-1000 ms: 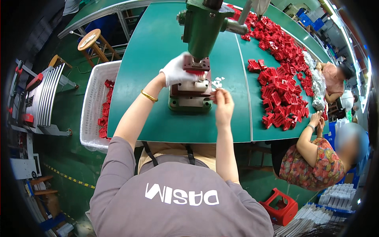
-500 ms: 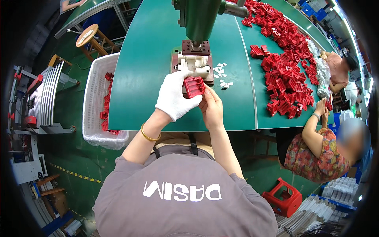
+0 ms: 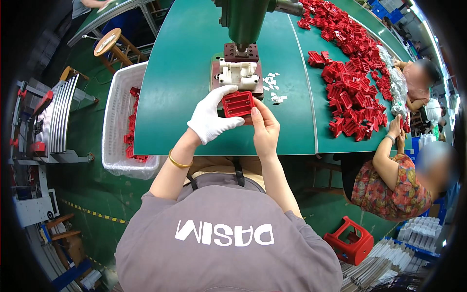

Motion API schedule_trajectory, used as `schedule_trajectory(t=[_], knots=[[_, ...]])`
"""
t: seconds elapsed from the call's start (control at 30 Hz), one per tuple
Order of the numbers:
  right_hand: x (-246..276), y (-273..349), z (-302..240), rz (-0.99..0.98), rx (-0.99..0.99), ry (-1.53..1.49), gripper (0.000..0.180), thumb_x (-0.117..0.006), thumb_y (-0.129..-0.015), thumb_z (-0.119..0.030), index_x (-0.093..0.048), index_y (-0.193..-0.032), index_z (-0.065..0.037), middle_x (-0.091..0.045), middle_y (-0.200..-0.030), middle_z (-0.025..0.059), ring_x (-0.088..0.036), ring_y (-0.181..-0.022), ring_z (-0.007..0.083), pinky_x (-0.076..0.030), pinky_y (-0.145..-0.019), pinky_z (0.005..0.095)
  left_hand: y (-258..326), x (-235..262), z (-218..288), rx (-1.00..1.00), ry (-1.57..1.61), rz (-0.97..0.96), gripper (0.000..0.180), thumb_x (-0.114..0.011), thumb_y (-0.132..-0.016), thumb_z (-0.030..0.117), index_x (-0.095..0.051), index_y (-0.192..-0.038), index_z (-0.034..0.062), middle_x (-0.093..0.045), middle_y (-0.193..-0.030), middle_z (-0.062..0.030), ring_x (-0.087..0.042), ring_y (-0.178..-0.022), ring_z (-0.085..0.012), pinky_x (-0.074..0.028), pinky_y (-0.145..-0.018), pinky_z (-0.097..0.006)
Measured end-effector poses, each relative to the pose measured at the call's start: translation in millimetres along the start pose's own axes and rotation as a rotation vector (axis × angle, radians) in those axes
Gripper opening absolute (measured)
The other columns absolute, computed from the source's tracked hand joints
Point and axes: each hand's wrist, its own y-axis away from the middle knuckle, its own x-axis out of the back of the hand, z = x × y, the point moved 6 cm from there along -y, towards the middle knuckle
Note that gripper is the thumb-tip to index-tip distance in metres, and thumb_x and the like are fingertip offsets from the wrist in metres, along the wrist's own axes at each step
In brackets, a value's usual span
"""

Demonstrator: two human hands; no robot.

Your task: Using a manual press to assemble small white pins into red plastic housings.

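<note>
Just in front of the press, I hold a red plastic battery holder (image 3: 238, 104) between both hands, its slotted open face turned up. My left hand (image 3: 210, 118), in a white glove, grips it along the left side with thumb below and fingers above. The bare fingers of my right hand (image 3: 266, 129) pinch its right end. Beyond it sits a white fixture (image 3: 238, 73) on a dark red base, under the green press (image 3: 243, 22). Nothing red lies in that fixture. Small white pieces (image 3: 271, 83) are scattered to its right.
A large heap of red holders (image 3: 352, 95) covers the table's right part. On the left, a white crate (image 3: 113, 124) contains more. Co-workers sit along the right side, one in a flowered shirt (image 3: 389, 190). A red plastic stool (image 3: 361, 246) stands on the floor at lower right.
The battery holder has turned so its slots face up more squarely, and has shifted slightly left. Both hands keep hold of it; my gloved fingers now lie along its upper left edge.
</note>
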Motion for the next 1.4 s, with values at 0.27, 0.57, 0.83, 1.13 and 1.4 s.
schedule_trajectory(t=[0.27, 0.57, 0.83, 1.13, 1.4], knots=[[-14, 10, -34, 0.015, 0.279, 0.353, 0.034, -0.063, -0.092, -0.008, -0.059, -0.123, 0.005, -0.071, -0.099, 0.0125, -0.066, -0.085, 0.0115, -0.054, -0.075, 0.0248, 2, -8, -9, 0.011, 0.505, -0.093, 0.079, -0.081, -0.068, 0.0, -0.042, -0.137, 0.0016, -0.051, -0.132, -0.0096, -0.053, -0.119, -0.02, -0.047, -0.102, -0.034], [2, 11, -34, 0.014, 0.236, 0.387, 0.027, -0.063, -0.091, -0.007, -0.063, -0.118, 0.002, -0.071, -0.099, 0.0105, -0.068, -0.08, 0.0136, -0.053, -0.073, 0.0258, 7, 4, -17, -0.026, 0.439, -0.041, 0.075, -0.083, -0.07, 0.005, -0.044, -0.135, 0.0003, -0.051, -0.132, -0.0109, -0.052, -0.121, -0.0208, -0.044, -0.104, -0.036], [178, 35, -77, 0.81, 0.517, 0.918, 0.032, -0.065, -0.087, -0.007, -0.059, -0.118, -0.004, -0.06, -0.112, 0.0081, -0.059, -0.094, 0.0192, -0.048, -0.071, 0.03, 92, 229, -133, 0.122, 0.078, 0.824, 0.048, -0.074, -0.083, 0.011, -0.055, -0.126, -0.0013, -0.064, -0.111, -0.0107, -0.063, -0.093, -0.0177, -0.052, -0.083, -0.03], [265, 27, -66, 0.885, 0.285, 1.36, 0.035, -0.075, -0.077, -0.02, -0.061, -0.105, -0.007, -0.061, -0.112, 0.0089, -0.056, -0.103, 0.0303, -0.043, -0.091, 0.0412, 165, 292, -216, 0.309, -0.258, 1.05, 0.051, -0.069, -0.088, 0.015, -0.05, -0.129, -0.0066, -0.06, -0.122, -0.0158, -0.059, -0.104, -0.0234, -0.048, -0.091, -0.034], [203, 33, -68, 0.826, 0.512, 1.344, 0.025, -0.075, -0.073, -0.014, -0.062, -0.093, -0.008, -0.056, -0.112, 0.0094, -0.053, -0.103, 0.0298, -0.044, -0.089, 0.0406, 41, 73, -72, -0.019, -0.117, 0.4, 0.044, -0.069, -0.086, 0.008, -0.054, -0.127, 0.0013, -0.058, -0.124, -0.0115, -0.059, -0.11, -0.0194, -0.047, -0.098, -0.034]])
